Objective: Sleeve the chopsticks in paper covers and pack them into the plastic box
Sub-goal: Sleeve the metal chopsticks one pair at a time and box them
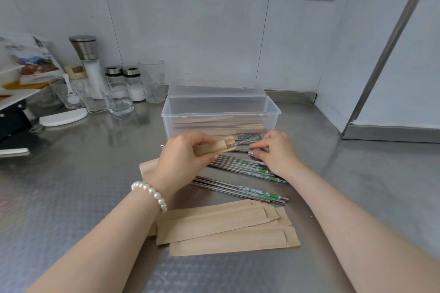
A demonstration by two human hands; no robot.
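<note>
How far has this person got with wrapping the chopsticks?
Partly done. Several sleeved pairs already lie in the plastic box. In hand: the left hand holds a paper cover while the right hand feeds chopsticks into its open end. Left: a batch of bare metal chopsticks on the counter and a stack of empty covers nearer the person.
</note>
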